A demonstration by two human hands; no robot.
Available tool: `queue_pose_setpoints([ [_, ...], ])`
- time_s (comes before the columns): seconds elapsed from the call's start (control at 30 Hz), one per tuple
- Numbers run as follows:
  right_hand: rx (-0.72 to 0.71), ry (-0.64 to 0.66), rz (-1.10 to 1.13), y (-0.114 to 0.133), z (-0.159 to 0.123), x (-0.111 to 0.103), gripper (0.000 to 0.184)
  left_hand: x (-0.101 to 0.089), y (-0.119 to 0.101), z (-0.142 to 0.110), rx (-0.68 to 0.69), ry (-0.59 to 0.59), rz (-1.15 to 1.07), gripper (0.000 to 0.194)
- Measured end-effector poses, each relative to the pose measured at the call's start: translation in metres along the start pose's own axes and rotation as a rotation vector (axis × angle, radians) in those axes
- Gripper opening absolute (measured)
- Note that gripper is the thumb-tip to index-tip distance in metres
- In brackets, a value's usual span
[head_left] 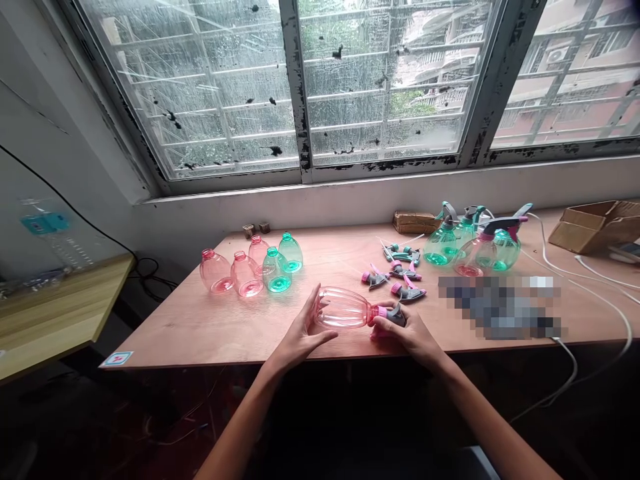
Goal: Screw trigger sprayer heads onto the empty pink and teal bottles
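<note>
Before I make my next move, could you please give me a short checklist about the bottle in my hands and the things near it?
1. Left hand at the base of the pink bottle: ok, thumb and fingers apart.
2. Right hand at the grey-and-pink spray head by the neck: ok.
3. Spray head fully tightened: cannot tell.
4. Pink bottle upright: not ok, it is on its side.
5. Five bottles without spray heads standing upright at left: ok.
6. Loose spray heads on the table, beyond the right hand: ok.
</note>
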State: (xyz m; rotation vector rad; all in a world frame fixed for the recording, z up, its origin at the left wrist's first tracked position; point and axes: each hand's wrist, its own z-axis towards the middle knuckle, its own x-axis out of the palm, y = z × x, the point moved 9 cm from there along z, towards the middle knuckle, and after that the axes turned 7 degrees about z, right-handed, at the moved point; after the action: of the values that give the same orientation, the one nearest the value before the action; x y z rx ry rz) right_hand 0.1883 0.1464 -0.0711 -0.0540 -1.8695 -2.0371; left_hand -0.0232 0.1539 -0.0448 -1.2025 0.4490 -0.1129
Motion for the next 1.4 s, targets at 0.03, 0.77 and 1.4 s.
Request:
queue_pose_setpoints([
  [0.03,0.001,0.005,-0.005,0.000,0.000,0.001,0.044,0.000,0.000,0.000,-0.013,-0.003,-0.004,0.107],
  [0.77,-0.027,0.012,-0.001,0.002,0.002,0.000,0.043,0.000,0.003,0.001,-0.043,-0.007,0.025,0.096],
  [1.4,-0.003,-0.026,0.049,0.002,-0.009,0.001,0.044,-0.002,-0.034,-0.008,0.101,-0.092,0.339,0.080],
])
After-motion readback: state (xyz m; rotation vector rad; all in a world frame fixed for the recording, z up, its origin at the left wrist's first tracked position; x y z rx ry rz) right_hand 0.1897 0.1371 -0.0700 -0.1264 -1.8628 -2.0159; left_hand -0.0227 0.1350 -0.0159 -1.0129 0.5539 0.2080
